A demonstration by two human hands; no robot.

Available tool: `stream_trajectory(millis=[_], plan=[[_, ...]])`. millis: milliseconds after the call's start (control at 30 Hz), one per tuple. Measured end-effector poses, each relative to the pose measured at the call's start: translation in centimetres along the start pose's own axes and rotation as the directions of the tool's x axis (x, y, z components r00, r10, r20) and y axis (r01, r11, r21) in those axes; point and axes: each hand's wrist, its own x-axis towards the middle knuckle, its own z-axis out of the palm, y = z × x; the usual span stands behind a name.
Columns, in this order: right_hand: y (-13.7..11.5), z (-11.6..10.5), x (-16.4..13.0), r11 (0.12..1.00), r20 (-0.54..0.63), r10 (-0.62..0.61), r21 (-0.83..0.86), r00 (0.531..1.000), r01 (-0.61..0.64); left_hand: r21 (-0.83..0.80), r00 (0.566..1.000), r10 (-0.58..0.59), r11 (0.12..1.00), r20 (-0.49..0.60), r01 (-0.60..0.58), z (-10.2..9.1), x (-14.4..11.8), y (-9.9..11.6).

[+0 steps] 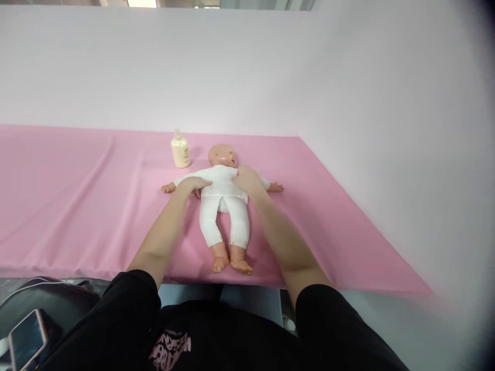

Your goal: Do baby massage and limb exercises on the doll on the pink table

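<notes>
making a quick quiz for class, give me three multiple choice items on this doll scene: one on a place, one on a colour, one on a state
1. Where does the small cream lotion bottle stand?
A. beside the doll's head
B. by its feet
C. on its chest

2. What colour is the cloth covering the table?
A. blue
B. pink
C. green

3. How does the plastic baby doll in white clothes lie?
A. face down
B. sitting up
C. on its back, arms spread

Answers: 1 A, the bottle stands just left of the head. 2 B, the sheet is pink. 3 C, its face points up, with the left hand and right hand resting on its torso.

One head-worn camera looks forward and down over the pink table (pixel 77 206) from close by.
</notes>
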Motion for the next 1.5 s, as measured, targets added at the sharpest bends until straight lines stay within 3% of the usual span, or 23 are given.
stream_trajectory(millis=[67,100,133,200,267,333,367,433,533,600,667,700,867,933,1033,1100,1233,1367,1500], plan=[[-1.5,1.6,-0.8,0.975,-0.023,-0.15,-0.168,0.988,0.144,0.095,0.981,0.056,0.995,-0.184,-0.039,0.1,-0.7,0.6],[-2.1,2.4,-1.1,0.944,0.007,-0.24,-0.233,0.971,0.235,0.136,0.943,0.117,0.988,-0.31,-0.078,0.1,-1.0,0.8],[-2.6,3.2,-1.5,0.907,0.067,-0.3,-0.289,0.952,0.306,0.174,0.879,0.187,0.977,-0.438,-0.121,-0.1,-1.2,1.0],[-3.1,4.7,-2.0,0.846,0.173,-0.348,-0.366,0.921,0.388,0.248,0.696,0.321,0.946,-0.642,-0.208,-1.0,-1.2,1.3],[-3.2,5.5,-2.1,0.815,0.22,-0.351,-0.406,0.91,0.412,0.311,0.532,0.407,0.913,-0.742,-0.264,-3.0,-0.9,1.3],[-3.0,5.9,-2.0,0.802,0.211,-0.353,-0.433,0.911,0.411,0.382,0.434,0.465,0.884,-0.771,-0.268,-5.6,-0.5,1.0],[-2.9,5.9,-2.0,0.796,0.201,-0.357,-0.445,0.912,0.41,0.4,0.415,0.473,0.881,-0.777,-0.254,-7.0,-0.2,0.7],[-2.8,5.8,-1.9,0.786,0.175,-0.368,-0.467,0.913,0.406,0.407,0.431,0.461,0.888,-0.776,-0.216,-9.4,0.3,0.0],[-3.0,5.6,-1.9,0.778,0.163,-0.378,-0.478,0.911,0.408,0.413,0.552,0.402,0.904,-0.73,-0.112,-11.2,0.8,-0.5],[-3.2,5.7,-2.0,0.777,0.164,-0.375,-0.481,0.912,0.406,0.423,0.546,0.403,0.901,-0.735,-0.095,-10.9,1.0,0.0],[-3.5,5.8,-2.1,0.774,0.162,-0.368,-0.492,0.916,0.398,0.446,0.476,0.468,0.879,-0.744,-0.168,-9.5,1.4,1.5],[-3.6,5.9,-2.1,0.772,0.159,-0.366,-0.498,0.917,0.395,0.464,0.47,0.515,0.856,-0.717,-0.229,-8.4,1.7,2.5],[-4.1,6.3,-2.3,0.78,0.159,-0.359,-0.491,0.92,0.389,0.509,0.542,0.679,0.732,-0.495,-0.452,-2.5,4.5,8.3],[-4.1,6.2,-2.5,0.779,0.162,-0.37,-0.482,0.915,0.401,0.523,0.546,0.72,0.691,-0.429,-0.5,-0.9,5.9,9.9],[-4.1,6.0,-2.7,0.78,0.18,-0.401,-0.447,0.898,0.438,0.489,0.571,0.671,0.739,-0.473,-0.463,0.0,7.4,10.9],[-4.0,6.0,-2.7,0.789,0.201,-0.392,-0.427,0.897,0.441,0.427,0.58,0.597,0.802,-0.554,-0.418,-0.2,8.0,10.8],[-3.8,6.5,-2.6,0.829,0.144,-0.356,-0.408,0.923,0.383,0.328,0.535,0.516,0.851,-0.669,-0.411,-1.4,8.6,9.8],[-3.4,7.1,-2.3,0.901,-0.023,-0.353,-0.279,0.935,0.333,0.257,0.523,0.484,0.857,-0.702,-0.447,-2.4,8.7,8.0],[-2.7,6.6,-0.4,0.95,-0.228,-0.313,-0.081,0.922,0.302,0.228,0.498,0.54,0.799,-0.678,-0.557,-2.8,9.4,5.6]])
